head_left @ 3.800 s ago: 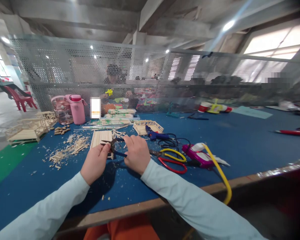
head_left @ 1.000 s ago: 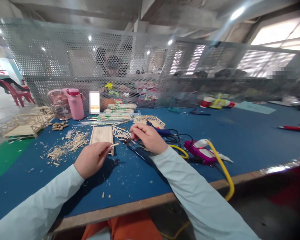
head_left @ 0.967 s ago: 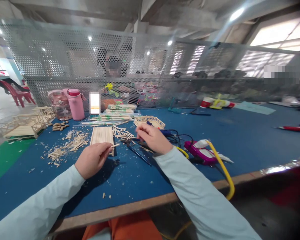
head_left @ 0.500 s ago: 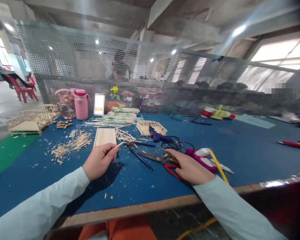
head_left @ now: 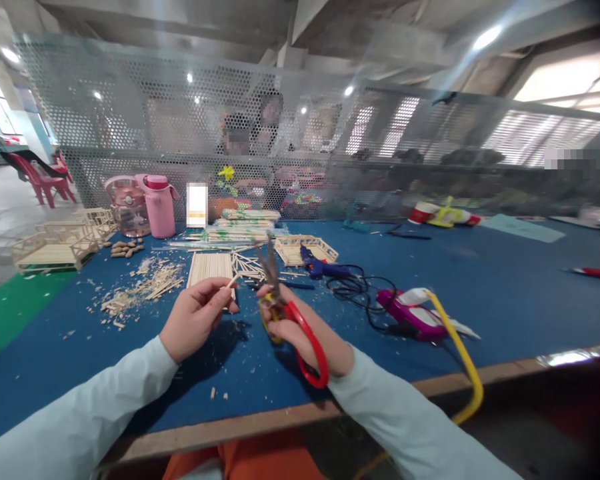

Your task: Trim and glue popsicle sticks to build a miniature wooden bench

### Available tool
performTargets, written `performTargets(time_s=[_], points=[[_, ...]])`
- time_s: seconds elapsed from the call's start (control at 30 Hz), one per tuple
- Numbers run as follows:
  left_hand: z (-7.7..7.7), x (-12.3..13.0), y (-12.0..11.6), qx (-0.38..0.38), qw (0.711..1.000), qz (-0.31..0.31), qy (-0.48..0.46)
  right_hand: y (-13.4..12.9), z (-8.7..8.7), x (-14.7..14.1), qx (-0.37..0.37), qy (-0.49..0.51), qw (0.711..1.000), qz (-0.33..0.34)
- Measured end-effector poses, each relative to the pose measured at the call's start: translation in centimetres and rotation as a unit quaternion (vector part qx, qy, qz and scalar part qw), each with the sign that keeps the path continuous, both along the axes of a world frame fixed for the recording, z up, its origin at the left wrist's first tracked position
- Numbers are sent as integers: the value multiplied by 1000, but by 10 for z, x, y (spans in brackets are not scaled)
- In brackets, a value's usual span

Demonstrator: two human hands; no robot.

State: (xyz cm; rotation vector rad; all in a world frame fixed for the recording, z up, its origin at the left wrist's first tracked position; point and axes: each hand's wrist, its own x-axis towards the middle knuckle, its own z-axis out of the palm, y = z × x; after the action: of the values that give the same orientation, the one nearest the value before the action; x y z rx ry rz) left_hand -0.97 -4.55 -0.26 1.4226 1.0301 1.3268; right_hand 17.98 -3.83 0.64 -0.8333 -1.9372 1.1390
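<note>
Between thumb and fingers, my left hand (head_left: 200, 313) pinches a short thin wooden stick (head_left: 234, 281) whose tip points up and right. My right hand (head_left: 305, 327) is wrapped round a pair of scissors (head_left: 306, 343) with red and yellow handles, blades upward and slightly blurred. Just behind my left hand lies a flat panel of sticks set side by side (head_left: 210, 266). Loose cut sticks (head_left: 250, 267) are scattered to its right. Pliers with blue handles (head_left: 297, 285) lie partly hidden behind my right hand.
A blue glue gun (head_left: 320, 265) with a black cord lies by a small stick frame (head_left: 307, 248). Purple-and-white tool (head_left: 415, 317) with yellow cord is at right. Wood scraps (head_left: 140, 293), peanuts (head_left: 125, 249), a pink bottle (head_left: 160, 210) and stick furniture models (head_left: 55, 243) stand left.
My right hand has picked up the scissors from the table and moved left, lifting them near my left hand. The left hand still pinches the stick, shifted slightly left.
</note>
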Motion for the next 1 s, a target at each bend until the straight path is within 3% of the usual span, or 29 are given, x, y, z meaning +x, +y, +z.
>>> performTargets(time_s=[0.13, 0.33, 0.5, 0.63, 1.0], points=[[4, -4, -3, 47, 998, 35, 23, -2, 0, -22, 45, -31, 998, 25], [11, -6, -6, 125, 982, 95, 108, -7, 2, -20, 80, -31, 996, 37], [13, -7, -10, 206, 946, 146, 204, -9, 0, -21, 64, -19, 996, 66], [12, -8, -11, 250, 921, 150, 258, -8, -3, -20, 49, 0, 996, 77], [12, -8, -12, 360, 853, 176, 335, -6, -12, -23, 80, 8, 996, 45]])
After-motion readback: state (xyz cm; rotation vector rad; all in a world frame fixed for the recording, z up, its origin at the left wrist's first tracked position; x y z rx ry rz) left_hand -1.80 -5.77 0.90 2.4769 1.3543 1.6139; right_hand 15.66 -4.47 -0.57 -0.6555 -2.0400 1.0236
